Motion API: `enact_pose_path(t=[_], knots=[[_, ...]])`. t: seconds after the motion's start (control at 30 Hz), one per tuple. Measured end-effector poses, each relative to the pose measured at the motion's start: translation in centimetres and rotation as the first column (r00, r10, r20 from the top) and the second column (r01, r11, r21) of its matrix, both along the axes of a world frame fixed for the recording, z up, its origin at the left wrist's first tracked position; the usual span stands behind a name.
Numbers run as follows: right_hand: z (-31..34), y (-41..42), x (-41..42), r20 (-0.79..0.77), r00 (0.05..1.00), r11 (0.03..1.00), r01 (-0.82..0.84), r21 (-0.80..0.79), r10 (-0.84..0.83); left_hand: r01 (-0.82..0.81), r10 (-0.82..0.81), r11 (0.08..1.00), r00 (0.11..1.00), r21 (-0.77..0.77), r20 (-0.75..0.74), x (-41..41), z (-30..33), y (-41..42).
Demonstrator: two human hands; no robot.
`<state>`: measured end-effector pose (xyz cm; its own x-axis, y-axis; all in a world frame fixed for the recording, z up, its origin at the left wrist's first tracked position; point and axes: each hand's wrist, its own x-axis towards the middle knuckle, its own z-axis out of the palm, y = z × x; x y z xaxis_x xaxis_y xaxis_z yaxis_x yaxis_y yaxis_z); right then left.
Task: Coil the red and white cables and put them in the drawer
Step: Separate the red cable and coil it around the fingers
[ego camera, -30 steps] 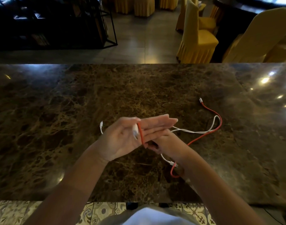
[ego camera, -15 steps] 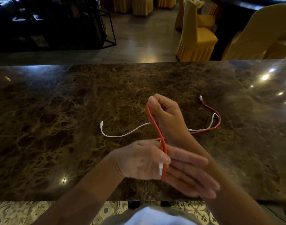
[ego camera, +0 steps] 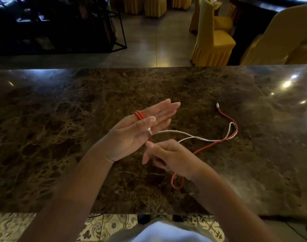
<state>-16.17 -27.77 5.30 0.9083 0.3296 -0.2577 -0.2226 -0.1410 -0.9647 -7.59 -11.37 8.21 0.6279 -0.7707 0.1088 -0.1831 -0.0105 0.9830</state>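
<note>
Left hand (ego camera: 137,131) flat, fingers straight, two turns of red cable (ego camera: 213,144) over their backs, plug under thumb. Right hand (ego camera: 170,156) just below, pinching the strand. White cable (ego camera: 192,137) trailing right.

Left hand (ego camera: 131,135) raised flat, fingers straight, thumb pressed in, right hand (ego camera: 170,156) curled, pinching

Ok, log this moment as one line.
step: coiling red cable | left hand: flat, wraps round fingers, thumb pins plug | right hand: feeding cable | white cable: on counter
</note>
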Motion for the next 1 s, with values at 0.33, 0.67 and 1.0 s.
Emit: enact_pose_path(t=[0.33, 0.67, 1.0], knots=[[6.2, -1.9, -1.1, 0.029, 0.98, 0.821, -0.15, -0.551, 0.199, -0.022, 0.026, 1.0, 0.966, 0.017, -0.258, -0.1, -2.4, -0.9], [8.4, -4.7, -1.6, 0.092, 0.964, 0.942, -0.222, -0.252, 0.251, -0.012, 0.017, 0.978, 1.0, 0.209, -0.019, -1.4, -3.7, -0.9], [8.1, -5.2, 1.4, 0.349, 0.937, 0.977, 0.09, -0.193, -0.017, 0.091, -0.08, 0.989, 0.992, 0.118, -0.099, -5.2, -1.1, -1.7]])
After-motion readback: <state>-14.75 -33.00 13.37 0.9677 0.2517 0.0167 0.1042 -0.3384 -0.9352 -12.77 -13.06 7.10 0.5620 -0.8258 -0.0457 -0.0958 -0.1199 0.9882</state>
